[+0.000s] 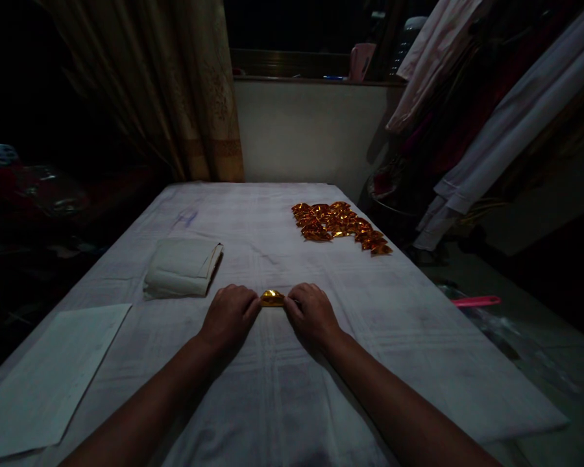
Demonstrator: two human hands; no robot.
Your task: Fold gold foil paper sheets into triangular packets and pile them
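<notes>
A small folded piece of gold foil paper lies between my two hands, just over the cloth-covered table. My left hand is closed, its thumb and fingers pinching the left end of the foil piece. The opposite end is pinched by my right hand, also closed. Both sets of fingertips partly hide the ends of the foil. Farther back on the right sits a pile of folded gold foil pieces, shiny and pointed at their ends.
Left of my hands lies a folded off-white packet, and nearer on that side a flat white sheet. A curtain hangs behind the table. Clothes hang on the right. A pink cup stands on the sill.
</notes>
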